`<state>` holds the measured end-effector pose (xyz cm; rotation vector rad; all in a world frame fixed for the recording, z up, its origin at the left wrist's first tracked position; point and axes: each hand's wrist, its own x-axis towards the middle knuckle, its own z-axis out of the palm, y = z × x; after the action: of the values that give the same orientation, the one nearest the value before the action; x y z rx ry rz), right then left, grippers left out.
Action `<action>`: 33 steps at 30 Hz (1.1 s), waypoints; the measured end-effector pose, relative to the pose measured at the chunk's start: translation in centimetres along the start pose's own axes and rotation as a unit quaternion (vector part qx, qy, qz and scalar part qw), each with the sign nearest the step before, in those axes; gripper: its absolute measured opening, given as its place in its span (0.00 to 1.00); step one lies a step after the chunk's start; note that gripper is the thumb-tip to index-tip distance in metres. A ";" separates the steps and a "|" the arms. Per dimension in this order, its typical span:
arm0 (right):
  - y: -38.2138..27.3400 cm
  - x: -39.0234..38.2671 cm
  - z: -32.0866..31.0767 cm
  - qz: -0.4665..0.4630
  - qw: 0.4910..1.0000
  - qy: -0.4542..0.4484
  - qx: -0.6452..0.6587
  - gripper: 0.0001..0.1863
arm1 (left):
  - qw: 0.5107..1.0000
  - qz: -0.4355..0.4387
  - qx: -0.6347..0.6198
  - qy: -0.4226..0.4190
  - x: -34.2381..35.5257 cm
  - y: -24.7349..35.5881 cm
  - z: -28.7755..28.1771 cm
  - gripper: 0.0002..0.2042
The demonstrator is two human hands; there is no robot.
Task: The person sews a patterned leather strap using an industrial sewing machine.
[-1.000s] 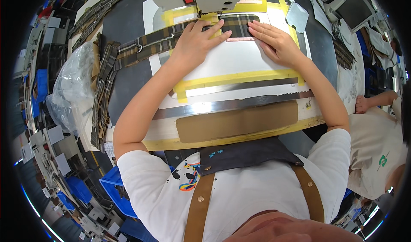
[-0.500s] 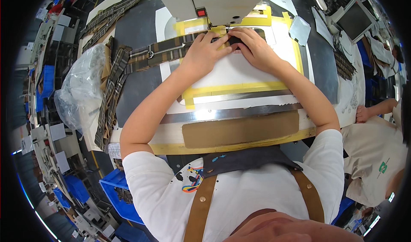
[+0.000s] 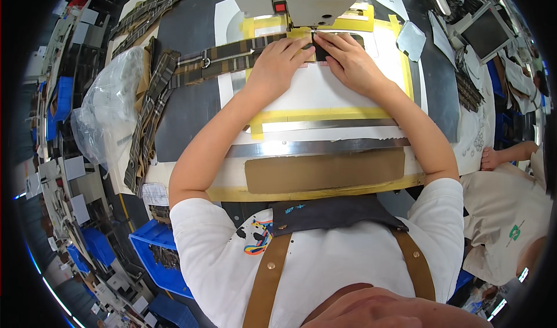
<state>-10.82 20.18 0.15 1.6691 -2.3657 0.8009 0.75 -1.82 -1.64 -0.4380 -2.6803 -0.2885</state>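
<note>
A plaid fabric strip with a metal zipper (image 3: 232, 56) runs from the left to beneath the sewing machine head (image 3: 313, 3). My left hand (image 3: 278, 64) lies on the strip just left of the needle area, its fingers stretched out. On the other side my right hand (image 3: 355, 62) rests with fingers extended over the strip's dark end piece (image 3: 321, 53). Both sets of fingertips press down close to the needle, and neither hand is wrapped round anything. The fingers cover part of the cloth. Below it lies a white template sheet (image 3: 325, 93) edged with yellow tape.
More plaid strips (image 3: 152, 119) hang over the table's left side beside a clear plastic bag (image 3: 107, 107). A metal bar (image 3: 313, 147) crosses the table front. On the right are a monitor (image 3: 489, 36) and a co-worker's arm (image 3: 507, 155). A blue bin (image 3: 154, 264) stands lower left.
My hands have drawn slightly apart, the thumbs separating, and more of the dark end piece shows between them. The whole view has shifted a little.
</note>
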 end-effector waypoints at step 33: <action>0.6 -1.6 -1.2 -0.029 0.999 0.004 -0.024 0.21 | 0.997 -0.037 -0.062 0.038 -0.9 0.7 -0.1 0.19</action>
<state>-10.95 22.24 0.33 1.7032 -2.3023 0.7324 1.82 -1.45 -1.89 -0.3577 -2.6165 -0.4846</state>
